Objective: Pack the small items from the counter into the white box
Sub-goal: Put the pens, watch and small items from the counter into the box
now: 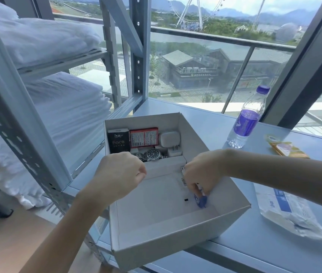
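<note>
Five or so small things are already sitting in a neat row at the far end of the white box (175,245): a black tissue pack (118,141), a red carton (144,137), a white charger (170,139) and a watch (153,154) lying in front of them. My guess is they're being lined up tight against the back wall so the near half stays free for the rest.

Right hand (203,174) is reaching down inside the box along its right wall, fingers curled and pinching a little blue-and-white packet (200,200). The packet is poking out below the fingertips, its blue end just at the box floor, so it looks like it's being set down rather than dropped.

Left hand (116,174) is hovering over the left wall with its fingers curled in. Can't tell if it's actually gripping the rim or holding nothing; probably steadying the box.

Lying on the counter (254,253) to the right: a water bottle (246,121), a yellow packet (286,147) and a clear bag (291,211), so packing looks roughly halfway along.
</note>
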Action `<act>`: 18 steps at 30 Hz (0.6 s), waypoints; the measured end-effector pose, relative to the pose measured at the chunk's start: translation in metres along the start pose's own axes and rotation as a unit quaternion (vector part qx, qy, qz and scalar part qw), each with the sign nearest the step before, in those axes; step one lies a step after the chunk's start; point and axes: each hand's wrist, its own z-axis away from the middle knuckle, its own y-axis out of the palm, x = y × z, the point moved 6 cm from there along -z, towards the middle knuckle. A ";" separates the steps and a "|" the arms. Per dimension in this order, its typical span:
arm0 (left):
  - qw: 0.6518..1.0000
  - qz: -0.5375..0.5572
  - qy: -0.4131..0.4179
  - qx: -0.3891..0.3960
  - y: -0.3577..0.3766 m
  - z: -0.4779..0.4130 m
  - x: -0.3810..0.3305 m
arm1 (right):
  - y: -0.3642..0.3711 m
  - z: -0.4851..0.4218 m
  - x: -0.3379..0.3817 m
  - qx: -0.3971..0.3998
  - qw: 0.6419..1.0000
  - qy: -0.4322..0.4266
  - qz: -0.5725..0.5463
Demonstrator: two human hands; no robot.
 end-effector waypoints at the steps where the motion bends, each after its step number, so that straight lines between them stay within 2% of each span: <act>1: 1.000 0.002 0.002 -0.004 0.000 0.000 0.000 | -0.001 -0.001 -0.002 -0.007 1.000 0.005 -0.004; 2: 1.000 0.007 0.003 -0.007 0.000 0.000 0.001 | 0.001 0.000 -0.003 0.012 0.998 0.056 -0.002; 4: 0.999 0.028 0.005 -0.015 0.001 0.000 0.002 | 0.008 0.001 -0.005 0.033 0.994 0.103 0.012; 6: 0.998 0.054 0.012 -0.032 0.000 0.002 0.003 | 0.001 0.011 -0.009 -0.048 0.991 0.120 -0.044; 10: 0.983 0.162 0.054 -0.061 -0.006 0.023 -0.005 | -0.003 0.050 -0.005 -0.199 0.966 0.093 -0.136; 12: 0.967 0.226 0.115 -0.022 -0.011 0.044 -0.021 | 0.001 0.073 0.007 -0.227 0.948 0.070 -0.210; 14: 0.945 0.271 0.175 0.046 -0.014 0.068 -0.038 | 0.007 0.089 0.024 -0.262 0.934 0.051 -0.238; 16: 0.934 0.275 0.211 0.090 -0.014 0.083 -0.049 | 0.019 0.092 0.040 -0.276 0.941 0.060 -0.185; 18: 0.940 0.234 0.237 0.077 -0.012 0.086 -0.054 | 0.031 0.090 0.046 -0.303 0.937 0.093 -0.145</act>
